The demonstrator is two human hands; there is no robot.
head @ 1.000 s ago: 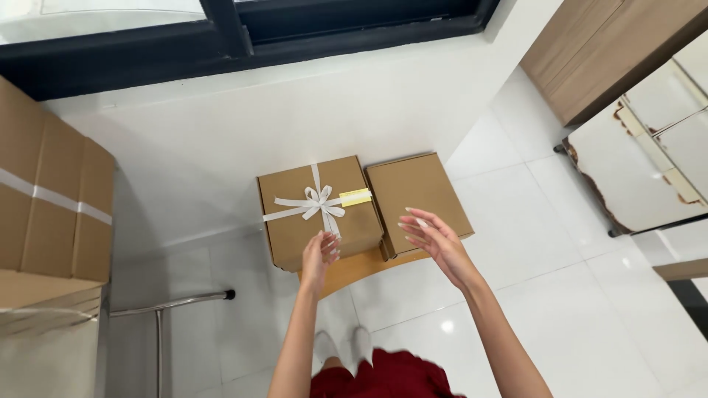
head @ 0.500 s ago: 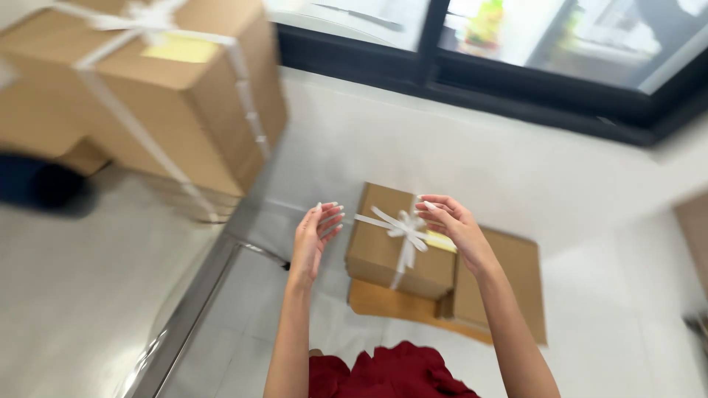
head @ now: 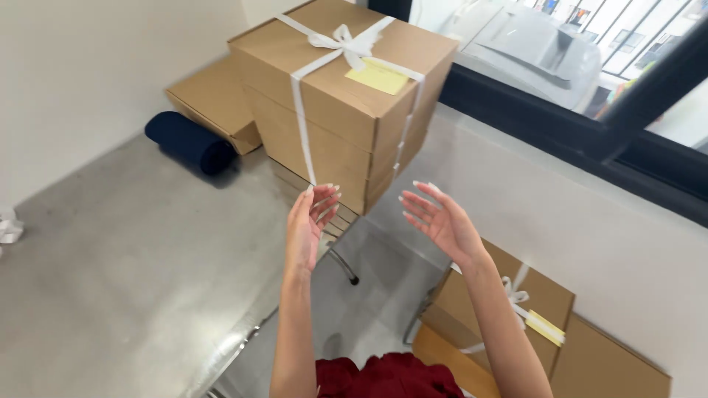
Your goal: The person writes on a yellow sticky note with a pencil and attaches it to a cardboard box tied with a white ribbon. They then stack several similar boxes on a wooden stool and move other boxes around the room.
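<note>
left hand (head: 308,227): raised, fingers spread, empty | right hand (head: 441,220): raised, palm inward, fingers spread, empty

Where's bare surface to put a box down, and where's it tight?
Bare grey tabletop stretches left of the left hand, bordered by the wall, the blue roll and the ribboned box stack. Crowded low on the right: another ribboned box and flat boxes sit under the right hand. Both hands are empty.

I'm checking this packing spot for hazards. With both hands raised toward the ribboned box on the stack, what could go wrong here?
The ribboned box sits on a stack near the grey table's edge; a nudge might tip it off. Neither the left hand nor the right hand touches it yet, so a hasty grab may slip. Below, boxes on the floor could trip a step.
</note>
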